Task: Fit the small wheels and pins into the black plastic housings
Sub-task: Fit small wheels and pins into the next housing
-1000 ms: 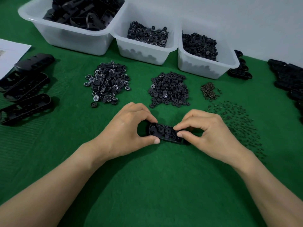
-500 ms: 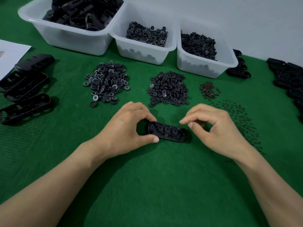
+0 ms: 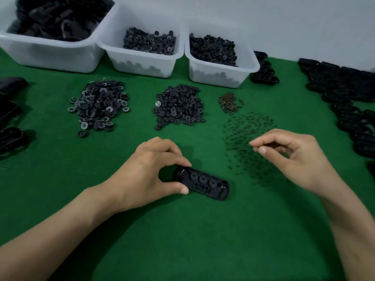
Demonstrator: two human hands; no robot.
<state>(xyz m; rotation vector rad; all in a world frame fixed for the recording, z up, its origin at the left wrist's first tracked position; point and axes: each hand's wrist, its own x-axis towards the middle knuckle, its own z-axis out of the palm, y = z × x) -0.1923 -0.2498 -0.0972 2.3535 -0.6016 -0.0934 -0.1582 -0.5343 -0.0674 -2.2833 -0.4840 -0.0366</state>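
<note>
Left hand (image 3: 150, 173) grips the left end of the black housing (image 3: 205, 184), index tip on the far edge and thumb on the near edge, fingers curled round it. The housing lies flat on the green mat (image 3: 182, 240), open side up, in front of me near the middle, long axis running left to right. I count three small wheels (image 3: 203, 179) seated in a row inside it.

Right hand (image 3: 294, 159) hovers off the housing, over the scattered dark pins (image 3: 243, 130) to the right. Its fingers are curled and the thumb and index tips are close together; I cannot tell if a pin is pinched between them, too small and blurred.

Behind the hands there is a pile of toothed wheels (image 3: 99, 106) at left, a pile of plain wheels (image 3: 178, 107) at centre and a small brownish pile (image 3: 230, 102) just beyond the pins.

Along the back stand three white bins: the large bin (image 3: 50, 55) holds black housings, the middle bin (image 3: 142, 63) toothed wheels, the right bin (image 3: 213, 76) dark wheels.

More housings are stacked at the right edge (image 3: 345, 88), the left edge (image 3: 10, 136) and just beside the right bin (image 3: 263, 75).
</note>
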